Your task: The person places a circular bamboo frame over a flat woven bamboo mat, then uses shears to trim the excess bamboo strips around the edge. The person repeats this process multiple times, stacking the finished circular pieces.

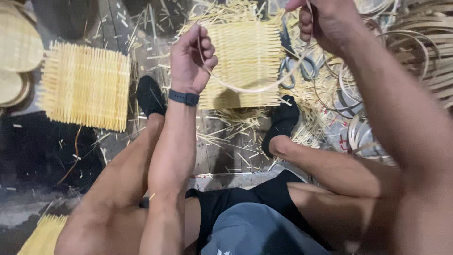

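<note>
My left hand (pixel 191 59) pinches one end of a thin pale bamboo strip (pixel 255 89) that sags in a loop between both hands. My right hand (pixel 325 21), at the top edge, grips the strip's other end. Below the loop a woven bamboo mat (pixel 247 52) with fringed edges lies on the floor. A dark band sits on my left wrist. My two feet in black socks (pixel 151 97) rest on the floor beside the mat.
A second woven mat (pixel 85 85) lies at the left, round woven lids (pixel 19 45) further left. Scissors (pixel 295 71) lie right of the middle mat. Coiled bamboo strips (pixel 415 42) pile at the right. Loose slivers litter the wooden floor.
</note>
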